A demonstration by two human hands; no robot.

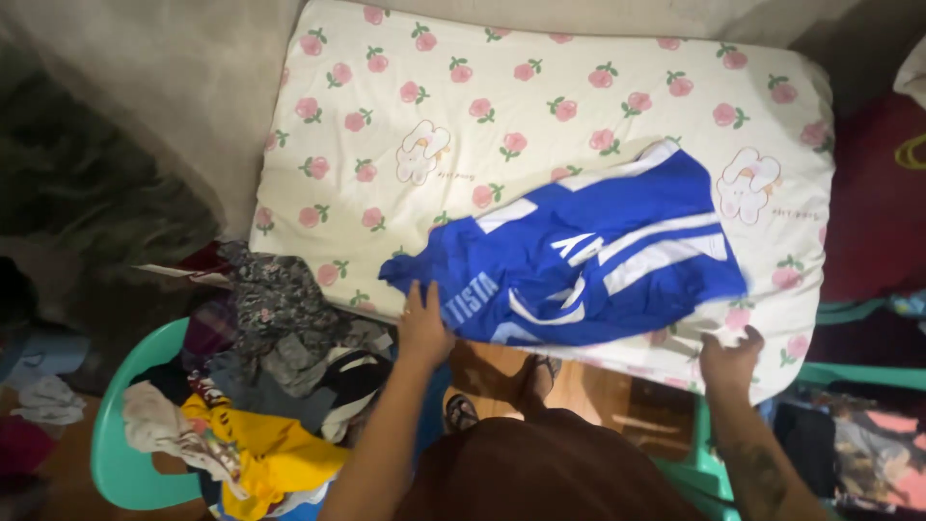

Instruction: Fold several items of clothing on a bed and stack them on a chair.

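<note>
Your left hand (422, 326) presses on the near edge of the blue jersey with white stripes (588, 256), which lies crumpled on the flower-print pillow (405, 106). Your right hand (730, 355) grips the pillow's edge at four o'clock from the jersey. At eight o'clock, a green chair (121, 425) holds a heap of clothes (270, 376).

The garment (588, 256) is royal blue with white stripes and white lettering, the pillow (463, 116) beneath it is cream with a repeating pink fruit, green leaf and white rabbit print, the chair (121, 453) is mint green, and the clothes pile (260, 386) shows yellow, grey and dark floral fabrics.
</note>
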